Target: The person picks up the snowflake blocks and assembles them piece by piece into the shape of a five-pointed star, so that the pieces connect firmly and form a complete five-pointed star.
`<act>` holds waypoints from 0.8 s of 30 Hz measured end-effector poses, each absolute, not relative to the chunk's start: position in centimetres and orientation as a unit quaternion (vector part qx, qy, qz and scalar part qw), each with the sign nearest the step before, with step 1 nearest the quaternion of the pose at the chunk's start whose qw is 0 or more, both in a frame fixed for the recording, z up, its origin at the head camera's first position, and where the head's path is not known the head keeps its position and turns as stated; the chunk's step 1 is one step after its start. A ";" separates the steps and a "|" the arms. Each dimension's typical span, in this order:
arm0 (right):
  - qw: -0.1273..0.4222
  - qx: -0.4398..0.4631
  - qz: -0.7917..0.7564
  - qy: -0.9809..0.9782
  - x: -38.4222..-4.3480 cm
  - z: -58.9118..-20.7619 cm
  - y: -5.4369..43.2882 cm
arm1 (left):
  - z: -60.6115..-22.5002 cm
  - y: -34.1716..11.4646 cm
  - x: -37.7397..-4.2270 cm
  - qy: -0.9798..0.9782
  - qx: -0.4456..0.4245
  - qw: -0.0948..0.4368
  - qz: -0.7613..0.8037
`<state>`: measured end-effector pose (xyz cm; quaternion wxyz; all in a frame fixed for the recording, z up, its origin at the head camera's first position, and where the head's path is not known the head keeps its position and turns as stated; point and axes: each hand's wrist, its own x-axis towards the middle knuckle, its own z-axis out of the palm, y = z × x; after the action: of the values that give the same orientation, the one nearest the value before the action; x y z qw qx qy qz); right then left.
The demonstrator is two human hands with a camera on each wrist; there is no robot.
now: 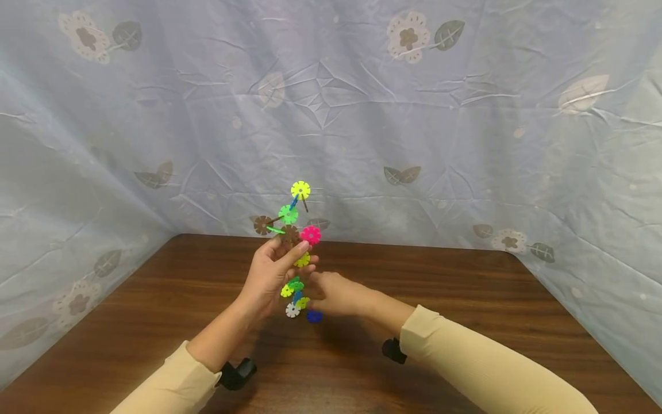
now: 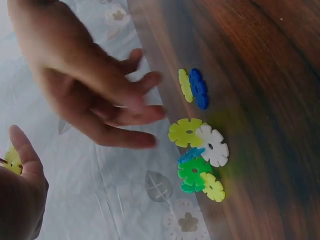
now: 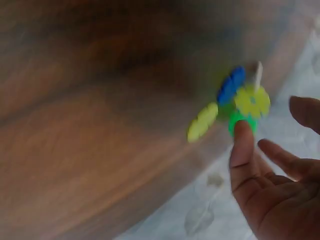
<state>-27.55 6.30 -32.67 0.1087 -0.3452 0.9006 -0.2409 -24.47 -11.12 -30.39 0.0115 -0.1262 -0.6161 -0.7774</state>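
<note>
My left hand [image 1: 261,279] holds a joined figure of notched flower-shaped plastic discs above the table. A yellow disc [image 1: 300,188] tops it, with a green disc [image 1: 288,215] below, a brown disc [image 1: 263,225] at the left and a pink disc [image 1: 311,234] at the right. The left fingers hide part of it. My right hand [image 1: 341,294] hovers near the loose discs, its fingers spread and holding nothing in the left wrist view. Among those loose discs are a white disc [image 2: 211,145], a blue disc [image 2: 198,89], a green disc [image 2: 194,171] and several yellow ones.
The dark wooden table [image 1: 439,345] spreads beneath both hands. A pale floral curtain [image 1: 351,132] hangs behind it and along both sides. Black wrist straps [image 1: 238,374] stick out below the sleeves.
</note>
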 end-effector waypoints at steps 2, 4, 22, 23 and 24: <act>0.114 -0.352 -0.197 0.908 -27.2 -33.2 5.4 | -30.4 -11.1 -24.5 -0.615 -0.130 0.011 -0.778; 0.110 -0.350 -0.166 0.915 -26.9 -33.6 4.6 | -30.4 -11.0 -24.5 -0.613 -0.134 0.012 -0.779; 0.109 -0.320 -0.069 0.939 -26.3 -34.4 1.5 | -30.4 -10.8 -24.4 -0.608 -0.130 0.009 -0.783; 0.108 -0.321 -0.068 0.939 -26.2 -34.4 1.5 | -30.4 -10.8 -24.4 -0.608 -0.130 0.009 -0.783; 0.106 -0.324 -0.067 0.938 -26.2 -34.4 1.5 | -30.4 -10.8 -24.4 -0.609 -0.129 0.009 -0.783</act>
<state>-26.19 1.53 -34.36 0.1057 -0.3236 0.9379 -0.0672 -24.40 -10.80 -30.41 0.0086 -0.1289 -0.6086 -0.7829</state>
